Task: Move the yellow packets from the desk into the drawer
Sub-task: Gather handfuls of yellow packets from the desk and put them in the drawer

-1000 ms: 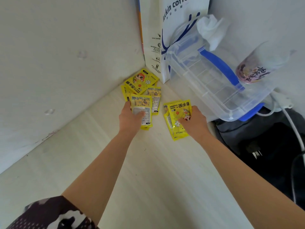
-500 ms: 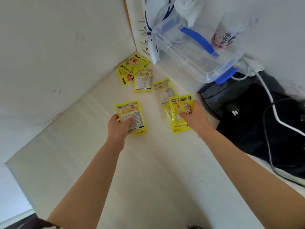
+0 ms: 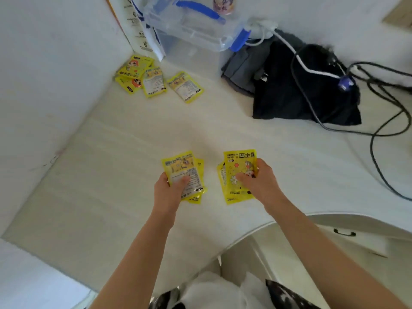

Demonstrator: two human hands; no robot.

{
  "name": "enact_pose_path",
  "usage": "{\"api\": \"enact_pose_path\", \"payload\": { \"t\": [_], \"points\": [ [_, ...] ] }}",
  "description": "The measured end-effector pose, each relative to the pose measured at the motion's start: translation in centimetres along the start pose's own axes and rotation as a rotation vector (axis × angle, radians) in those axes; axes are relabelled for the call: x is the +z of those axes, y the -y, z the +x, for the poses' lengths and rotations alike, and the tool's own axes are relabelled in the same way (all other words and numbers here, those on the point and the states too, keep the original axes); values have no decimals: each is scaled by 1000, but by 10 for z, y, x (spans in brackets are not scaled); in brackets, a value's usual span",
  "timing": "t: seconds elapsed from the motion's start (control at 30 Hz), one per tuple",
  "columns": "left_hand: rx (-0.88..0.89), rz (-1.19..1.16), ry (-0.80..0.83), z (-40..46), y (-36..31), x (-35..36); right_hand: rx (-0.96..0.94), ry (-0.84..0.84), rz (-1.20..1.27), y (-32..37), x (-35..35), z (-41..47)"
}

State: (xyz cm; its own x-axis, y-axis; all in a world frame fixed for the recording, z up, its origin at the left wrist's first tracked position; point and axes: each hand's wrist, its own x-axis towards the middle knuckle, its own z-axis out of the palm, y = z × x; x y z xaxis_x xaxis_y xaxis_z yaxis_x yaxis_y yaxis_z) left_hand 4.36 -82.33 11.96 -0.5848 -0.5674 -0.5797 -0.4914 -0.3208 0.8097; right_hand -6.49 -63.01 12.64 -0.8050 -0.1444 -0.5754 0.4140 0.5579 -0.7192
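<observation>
Two small stacks of flat yellow foil packets are held above the pale wood-grain surface [image 3: 111, 166], near its front edge. The left hand [image 3: 169, 192] grips the left stack of yellow packets [image 3: 184, 175], thumb pressed on the top packet's printed back, at least two more packets fanned underneath. The right hand [image 3: 260, 184] grips the right stack of yellow packets [image 3: 239, 172], thumb on the cartoon front of the top packet, another packet edge showing behind at its 9 o'clock side. The two stacks sit side by side, apart, not touching.

At 11 o'clock from the hands, well apart, the loose yellow packets [image 3: 153, 82] lie flat on the surface in the corner: a small overlapping pile by the white wall [image 3: 44, 74] and one packet alone just to the pile's 3 o'clock. At 12 o'clock of that pile stands a clear plastic storage box with blue handle and latches [image 3: 194, 30], with a white paper bag [image 3: 142, 30] at its 9 o'clock against the wall. At 1 to 2 o'clock from the hands, a black and grey fabric heap [image 3: 296, 97] lies on the surface, with a white cable [image 3: 307, 65] and black cables [image 3: 383, 130] across it. At 4 o'clock, below the curved surface edge, a cream drawer front with small dark handle [image 3: 344, 233] shows; open or closed, cannot tell.
</observation>
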Motion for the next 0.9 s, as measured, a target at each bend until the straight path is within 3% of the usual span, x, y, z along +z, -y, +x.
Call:
{"api": "enact_pose_path", "payload": {
  "t": [0.47,0.9],
  "points": [
    [60,372,506,-129,68,74,208,-373,311,-164,-70,-172],
    [35,592,767,-311,193,207,359,-653,681,-360,-190,-350]
  ]
}}
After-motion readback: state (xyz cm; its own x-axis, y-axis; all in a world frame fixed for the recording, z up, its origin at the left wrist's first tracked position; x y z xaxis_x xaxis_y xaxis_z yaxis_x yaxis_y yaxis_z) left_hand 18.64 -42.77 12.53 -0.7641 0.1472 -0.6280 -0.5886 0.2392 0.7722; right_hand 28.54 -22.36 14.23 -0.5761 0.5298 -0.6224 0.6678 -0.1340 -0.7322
